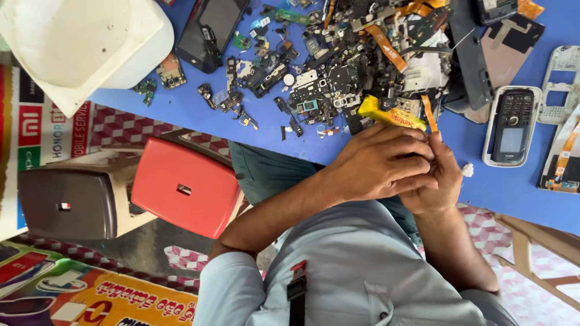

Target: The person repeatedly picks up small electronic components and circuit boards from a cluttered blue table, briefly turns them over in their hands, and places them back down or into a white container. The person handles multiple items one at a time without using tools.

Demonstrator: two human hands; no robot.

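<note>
Head view: both hands meet at near edge of blue table (181, 108). Left hand (377, 163) lies over right hand (438, 181), fingers curled together around something small — cannot tell what, hidden between them. Orange ribbon strip (429, 115) pokes up just above fingertips. Yellow wrapper (386, 113) just beyond hands, at heap of phone parts (338, 66). Old keypad phone (512, 124) right of hands. Red stool (184, 190) left, below table edge.
</note>
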